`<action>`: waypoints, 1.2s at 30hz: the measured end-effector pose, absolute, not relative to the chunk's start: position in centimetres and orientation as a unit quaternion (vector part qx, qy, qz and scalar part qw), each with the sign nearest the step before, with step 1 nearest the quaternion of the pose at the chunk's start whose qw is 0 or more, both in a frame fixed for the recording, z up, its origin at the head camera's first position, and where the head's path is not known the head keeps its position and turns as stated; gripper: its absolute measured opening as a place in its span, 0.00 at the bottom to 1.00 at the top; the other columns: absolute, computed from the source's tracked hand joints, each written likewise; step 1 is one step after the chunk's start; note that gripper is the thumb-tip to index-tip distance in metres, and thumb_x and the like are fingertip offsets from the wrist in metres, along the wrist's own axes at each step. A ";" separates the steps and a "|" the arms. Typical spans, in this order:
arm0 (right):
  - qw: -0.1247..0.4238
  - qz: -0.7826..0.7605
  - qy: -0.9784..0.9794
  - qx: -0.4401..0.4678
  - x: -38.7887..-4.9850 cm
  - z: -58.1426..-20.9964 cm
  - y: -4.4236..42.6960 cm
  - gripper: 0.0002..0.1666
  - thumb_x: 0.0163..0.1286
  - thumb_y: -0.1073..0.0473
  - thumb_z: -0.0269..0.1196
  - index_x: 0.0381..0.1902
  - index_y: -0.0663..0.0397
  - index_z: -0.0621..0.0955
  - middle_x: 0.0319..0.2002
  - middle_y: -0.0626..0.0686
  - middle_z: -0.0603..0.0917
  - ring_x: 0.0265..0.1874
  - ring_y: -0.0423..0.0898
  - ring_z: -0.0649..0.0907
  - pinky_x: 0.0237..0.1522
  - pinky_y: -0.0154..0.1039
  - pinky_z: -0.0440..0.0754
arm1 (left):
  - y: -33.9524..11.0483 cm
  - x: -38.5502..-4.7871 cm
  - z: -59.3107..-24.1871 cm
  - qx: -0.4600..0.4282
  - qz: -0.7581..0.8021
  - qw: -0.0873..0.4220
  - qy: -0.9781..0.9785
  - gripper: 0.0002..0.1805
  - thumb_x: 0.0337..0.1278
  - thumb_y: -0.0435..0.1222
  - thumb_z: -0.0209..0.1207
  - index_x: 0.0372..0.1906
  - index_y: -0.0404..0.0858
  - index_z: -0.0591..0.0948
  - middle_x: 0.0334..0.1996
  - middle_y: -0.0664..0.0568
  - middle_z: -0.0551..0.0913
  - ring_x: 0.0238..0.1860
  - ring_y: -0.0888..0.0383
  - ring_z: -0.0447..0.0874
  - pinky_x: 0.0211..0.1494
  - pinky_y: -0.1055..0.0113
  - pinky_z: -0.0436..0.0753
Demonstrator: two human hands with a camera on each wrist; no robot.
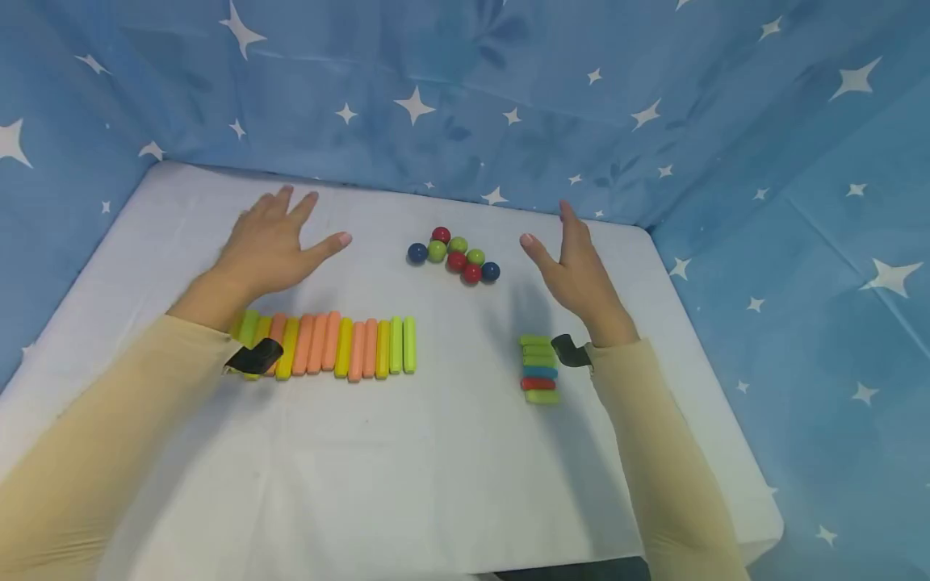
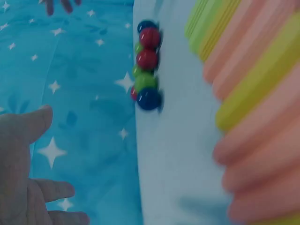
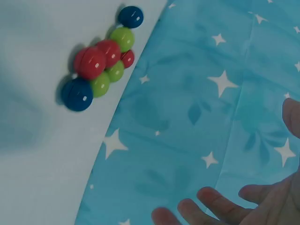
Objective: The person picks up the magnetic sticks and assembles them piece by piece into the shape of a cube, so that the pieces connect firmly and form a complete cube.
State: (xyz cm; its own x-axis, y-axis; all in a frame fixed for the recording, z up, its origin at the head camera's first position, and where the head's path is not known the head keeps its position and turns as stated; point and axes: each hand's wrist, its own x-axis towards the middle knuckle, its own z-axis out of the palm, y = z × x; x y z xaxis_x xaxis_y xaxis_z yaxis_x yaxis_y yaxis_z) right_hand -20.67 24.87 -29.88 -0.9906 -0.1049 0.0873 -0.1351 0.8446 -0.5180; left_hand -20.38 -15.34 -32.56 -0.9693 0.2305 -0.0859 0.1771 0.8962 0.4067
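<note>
My left hand (image 1: 265,246) is raised above the far left of the table, fingers spread and holding nothing. Below its wrist lies a row of orange, yellow and light green sticks (image 1: 330,343), side by side, partly covered by the forearm and a black wrist strap. On the right, my right hand (image 1: 577,270) hovers with thumb and fingers apart, holding nothing. Nearest to it is a cluster of shiny red, green and blue balls (image 1: 456,261) at the table's far middle. A short stack of green, blue and red sticks (image 1: 539,384) lies near the right wrist.
A white cloth covers the table (image 1: 378,468). Blue fabric (image 1: 465,105) with white stars hangs along the far, left and right sides, close behind the balls. Both sleeved forearms reach in from the near edge.
</note>
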 end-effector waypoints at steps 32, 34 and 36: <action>-0.059 -0.044 -0.963 0.258 -26.3 -37.7 11.2 0.31 0.80 0.57 0.52 0.78 0.49 0.65 0.76 0.48 0.65 0.76 0.54 0.61 0.72 0.57 0.59 | -4.1 -18.6 -39.5 0.189 0.113 0.129 0.967 0.29 0.59 0.63 0.60 0.36 0.40 0.83 0.31 0.49 0.78 0.41 0.44 0.74 0.49 0.45 0.73; -0.051 -0.056 -0.962 0.261 -26.3 -38.0 10.9 0.30 0.80 0.57 0.52 0.77 0.49 0.67 0.75 0.49 0.67 0.75 0.53 0.62 0.71 0.57 0.61 | -4.2 -18.8 -39.5 0.186 0.121 0.130 0.966 0.27 0.60 0.62 0.60 0.31 0.40 0.82 0.30 0.49 0.78 0.40 0.44 0.74 0.49 0.45 0.73; -0.037 -0.065 -0.962 0.264 -26.4 -38.2 10.8 0.28 0.80 0.57 0.52 0.75 0.49 0.69 0.74 0.49 0.69 0.74 0.53 0.64 0.71 0.56 0.61 | -4.3 -19.1 -39.5 0.182 0.126 0.132 0.966 0.26 0.60 0.61 0.60 0.26 0.42 0.80 0.27 0.50 0.78 0.39 0.44 0.75 0.50 0.44 0.73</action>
